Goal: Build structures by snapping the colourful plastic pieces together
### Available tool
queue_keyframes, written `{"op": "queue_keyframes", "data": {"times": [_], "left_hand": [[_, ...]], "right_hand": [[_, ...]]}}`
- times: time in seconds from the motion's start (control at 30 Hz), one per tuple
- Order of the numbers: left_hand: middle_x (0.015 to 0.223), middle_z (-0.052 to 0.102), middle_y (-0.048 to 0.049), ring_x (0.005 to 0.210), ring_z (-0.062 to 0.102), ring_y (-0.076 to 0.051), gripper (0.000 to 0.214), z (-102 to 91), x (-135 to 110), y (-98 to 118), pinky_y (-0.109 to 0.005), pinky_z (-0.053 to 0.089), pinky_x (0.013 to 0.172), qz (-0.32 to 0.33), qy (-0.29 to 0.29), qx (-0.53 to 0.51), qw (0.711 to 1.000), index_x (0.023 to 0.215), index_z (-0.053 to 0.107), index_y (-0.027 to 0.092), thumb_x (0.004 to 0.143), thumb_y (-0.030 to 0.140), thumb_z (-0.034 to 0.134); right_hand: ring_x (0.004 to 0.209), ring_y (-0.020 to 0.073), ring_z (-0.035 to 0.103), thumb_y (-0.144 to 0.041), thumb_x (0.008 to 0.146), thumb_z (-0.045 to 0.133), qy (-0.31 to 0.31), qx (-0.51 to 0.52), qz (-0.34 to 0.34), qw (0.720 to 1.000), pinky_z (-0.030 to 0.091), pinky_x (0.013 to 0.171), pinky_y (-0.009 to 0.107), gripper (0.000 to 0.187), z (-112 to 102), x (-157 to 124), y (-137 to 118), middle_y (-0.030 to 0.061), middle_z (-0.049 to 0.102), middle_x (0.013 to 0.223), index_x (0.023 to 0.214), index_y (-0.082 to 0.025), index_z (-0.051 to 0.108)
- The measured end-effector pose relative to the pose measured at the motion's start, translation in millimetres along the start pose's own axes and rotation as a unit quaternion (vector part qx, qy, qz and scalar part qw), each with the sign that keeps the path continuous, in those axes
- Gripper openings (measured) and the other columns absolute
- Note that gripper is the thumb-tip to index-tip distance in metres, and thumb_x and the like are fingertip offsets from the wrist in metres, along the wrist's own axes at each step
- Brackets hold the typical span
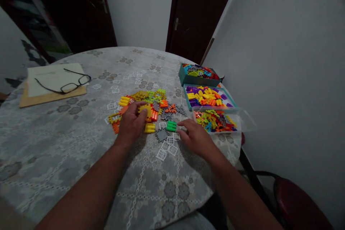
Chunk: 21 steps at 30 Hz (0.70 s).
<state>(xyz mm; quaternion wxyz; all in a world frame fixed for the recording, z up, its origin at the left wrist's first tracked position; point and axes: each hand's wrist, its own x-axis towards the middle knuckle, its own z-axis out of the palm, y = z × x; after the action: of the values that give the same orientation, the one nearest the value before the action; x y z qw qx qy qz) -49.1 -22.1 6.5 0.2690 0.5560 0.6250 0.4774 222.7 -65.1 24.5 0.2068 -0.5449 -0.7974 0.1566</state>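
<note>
A pile of small plastic building pieces (pixel 151 101) in yellow, orange, green and grey lies in the middle of the round table (pixel 67 143). My left hand (pixel 131 124) rests on the pile's near edge, fingers curled round a yellow piece (pixel 145 109). My right hand (pixel 194 136) lies low on the cloth, fingers bent, fingertips by a green piece (pixel 171 126) and some white window-frame pieces (pixel 169 145). What its fingertips touch is not clear. A grey flat piece (pixel 161 135) lies between my hands.
Three trays of coloured pieces stand at the right: a teal box (pixel 185 77), a teal-rimmed tray (pixel 187 97) and a clear tray (pixel 246 124) at the table's edge. Glasses (pixel 70 84) lie on papers (pixel 51 79) at the back left. A red chair (pixel 296 205) stands at the lower right, by the wall.
</note>
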Motion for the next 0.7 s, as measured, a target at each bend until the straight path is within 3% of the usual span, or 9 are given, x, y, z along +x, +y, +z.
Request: {"op": "queue_keyframes", "data": {"times": [0.17,0.33,0.43,0.57,0.7], "left_hand": [[0.086,0.069,-0.0017,0.069,0.065,-0.019,0.041,1.1,0.2,-0.3,-0.030,0.054,0.061,0.011,0.000,-0.009,1.000,0.128,0.073,0.024,0.095,0.044,0.061],[0.087,0.070,-0.0028,0.070,0.066,-0.020,0.044,1.0,1.5,-2.9,-0.031,0.057,0.062,0.001,-0.001,-0.015,1.000,0.130,0.073,0.024,0.093,0.046,0.060],[0.091,0.071,-0.0035,0.072,0.066,-0.020,0.043,0.0,1.7,-3.2,-0.032,0.058,0.063,0.012,0.004,-0.003,1.000,0.129,0.074,0.026,0.093,0.045,0.060],[0.098,0.073,-0.0042,0.074,0.069,-0.021,0.043,-0.9,3.0,-4.7,-0.033,0.059,0.065,0.012,0.000,0.001,1.000,0.130,0.073,0.027,0.093,0.046,0.060],[0.095,0.074,-0.0031,0.071,0.069,-0.021,0.044,-0.6,3.9,-6.0,-0.033,0.059,0.064,0.008,-0.003,0.008,1.000,0.130,0.073,0.026,0.093,0.047,0.061]], "right_hand": [[0.121,0.0254,0.067,-0.028,0.104,0.062,-0.052,-0.059,0.023,0.997,0.053,0.100,0.036,0.032,23.0,4.5,-14.9,0.0133,0.065,0.142,0.135,-0.022,0.065],[0.114,0.0259,0.069,-0.034,0.106,0.061,-0.075,-0.118,0.051,0.989,0.053,0.092,0.035,0.034,28.0,20.9,-20.6,0.0132,0.065,0.140,0.138,-0.023,0.064],[0.106,0.0248,0.070,-0.031,0.108,0.054,-0.083,-0.150,0.058,0.983,0.051,0.086,0.034,0.027,28.0,26.2,-22.9,0.0138,0.070,0.129,0.130,-0.021,0.067],[0.097,0.0222,0.069,-0.032,0.108,0.055,-0.066,-0.116,0.043,0.990,0.045,0.081,0.030,0.019,9.6,25.8,-18.0,0.0103,0.075,0.109,0.109,-0.020,0.070],[0.080,0.0183,0.065,-0.035,0.106,0.059,-0.020,-0.088,0.045,0.995,0.036,0.071,0.028,0.023,-29.7,29.4,3.6,0.0052,0.074,0.090,0.091,-0.021,0.067]]}}
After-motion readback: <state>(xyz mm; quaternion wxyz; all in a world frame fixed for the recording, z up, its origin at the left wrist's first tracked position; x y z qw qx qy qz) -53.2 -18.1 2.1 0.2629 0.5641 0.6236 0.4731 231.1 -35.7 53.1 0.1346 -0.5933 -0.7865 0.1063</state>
